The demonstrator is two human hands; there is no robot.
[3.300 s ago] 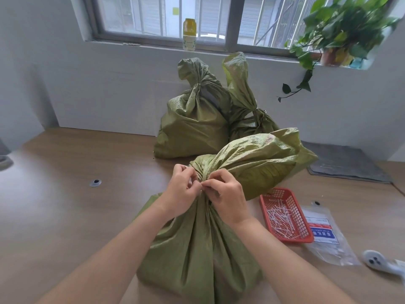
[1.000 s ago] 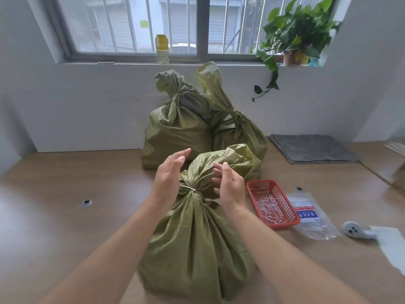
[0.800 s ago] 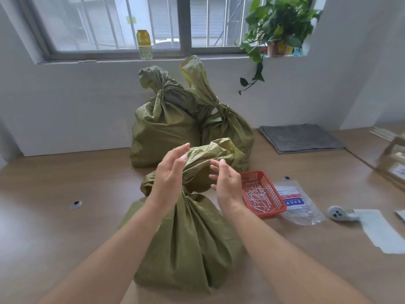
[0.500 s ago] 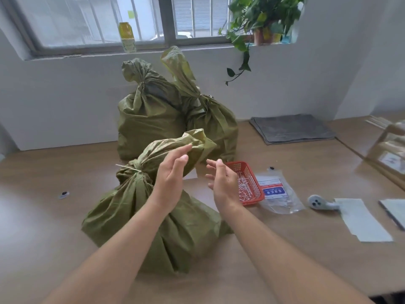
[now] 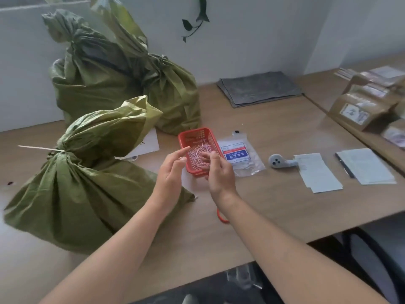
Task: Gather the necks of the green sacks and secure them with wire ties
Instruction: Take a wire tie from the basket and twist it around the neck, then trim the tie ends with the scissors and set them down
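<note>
Fingers [image 5: 182, 152] of my left hand [image 5: 171, 172] are lying loose and nearly straight, holding nothing. My right hand [image 5: 219, 174] is hovering with curled fingers over the wire ties [image 5: 197, 152] in the red basket [image 5: 190, 135]; I cannot tell whether it is pinching one. The nearest green sack [image 5: 72, 194] is lying on the tabletop [image 5: 263, 205], left of my hands, a white tie [image 5: 54, 149] cinching its neck.

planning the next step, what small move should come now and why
Probably the right hand pinches one wire tie from the red basket: its fingertips are over the ties, the left hand is free, and the near sack is tied.
</note>
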